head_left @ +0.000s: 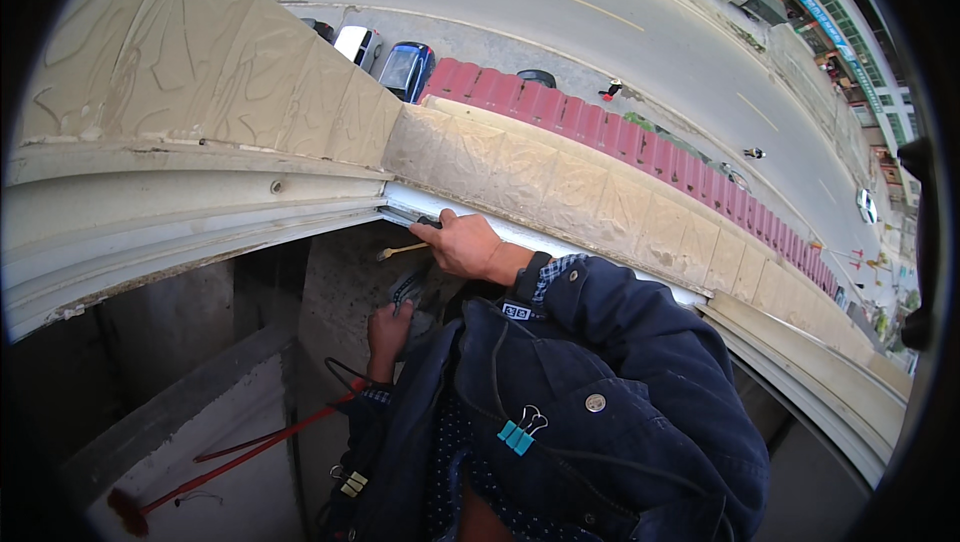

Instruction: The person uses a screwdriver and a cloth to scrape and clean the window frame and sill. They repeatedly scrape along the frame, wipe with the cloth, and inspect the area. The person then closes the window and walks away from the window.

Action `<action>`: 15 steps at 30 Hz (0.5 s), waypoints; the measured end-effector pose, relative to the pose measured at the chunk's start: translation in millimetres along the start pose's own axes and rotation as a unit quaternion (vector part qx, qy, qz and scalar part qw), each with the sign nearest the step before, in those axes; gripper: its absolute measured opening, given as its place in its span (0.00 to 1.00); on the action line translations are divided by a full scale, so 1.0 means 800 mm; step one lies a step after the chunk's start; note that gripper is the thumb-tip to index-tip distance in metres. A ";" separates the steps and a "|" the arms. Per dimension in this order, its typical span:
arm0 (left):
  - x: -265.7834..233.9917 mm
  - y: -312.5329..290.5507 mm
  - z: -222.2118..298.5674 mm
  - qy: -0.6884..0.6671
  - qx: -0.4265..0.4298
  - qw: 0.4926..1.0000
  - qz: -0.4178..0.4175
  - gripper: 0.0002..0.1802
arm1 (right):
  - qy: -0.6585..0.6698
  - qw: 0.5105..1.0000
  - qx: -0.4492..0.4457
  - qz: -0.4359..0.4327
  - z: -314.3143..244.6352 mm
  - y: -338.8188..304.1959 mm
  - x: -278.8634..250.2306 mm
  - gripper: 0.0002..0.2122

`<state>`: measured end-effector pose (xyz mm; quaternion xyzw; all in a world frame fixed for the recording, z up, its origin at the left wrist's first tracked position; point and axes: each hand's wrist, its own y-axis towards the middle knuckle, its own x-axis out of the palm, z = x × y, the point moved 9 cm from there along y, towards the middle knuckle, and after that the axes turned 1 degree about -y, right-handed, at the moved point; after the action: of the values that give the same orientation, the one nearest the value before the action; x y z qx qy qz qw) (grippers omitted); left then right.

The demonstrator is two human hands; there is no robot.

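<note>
Your right hand's fingers were closed around the dark handle of a slim tool, the forefinger stretched forward along it. Its flat grey blade pointed left, lying along the white window frame close to the inner corner where the two runs of frame met. Just beneath that hand a pale wooden stick jutted out to the left, its knobbed end free; whether your fingers also gripped it, I could not tell.

Your left hand was lower down, on the inner side of the frame, beside a dark patterned object. It was too dim there to tell whether those fingers were clamped on anything — or simply curled.

Your dark jacket filled the lower middle, with a teal binder clip on its front and a yellowish clip further left. At lower left, a red-handled broom slanted across a pale surface.

Outside the frame ran a ledge of beige tiles, then a red corrugated roof. Far below — beyond that roof — a blue car stood beside a white car, near a grey road.
</note>
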<state>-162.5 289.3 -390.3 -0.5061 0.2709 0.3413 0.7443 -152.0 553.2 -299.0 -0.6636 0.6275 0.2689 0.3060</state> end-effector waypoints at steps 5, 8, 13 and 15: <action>-0.002 -0.003 0.003 0.007 0.005 1.000 -0.006 0.33 | 0.005 1.000 -0.006 0.011 -0.001 -0.001 -0.003 0.23; -0.004 -0.004 0.010 -0.001 0.012 1.000 -0.008 0.32 | 0.005 1.000 -0.010 0.012 -0.001 -0.001 -0.004 0.24; -0.006 -0.003 0.013 -0.015 0.020 1.000 0.001 0.32 | 0.004 0.999 -0.027 0.028 -0.009 -0.003 -0.009 0.24; -0.005 -0.001 0.012 -0.009 0.024 1.000 0.003 0.32 | 0.007 0.999 -0.032 0.038 -0.012 -0.006 -0.014 0.24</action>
<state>-163.3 297.2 -383.6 -0.4842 0.2740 0.3418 0.7574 -148.0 554.0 -284.1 -0.6507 0.6453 0.2958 0.2697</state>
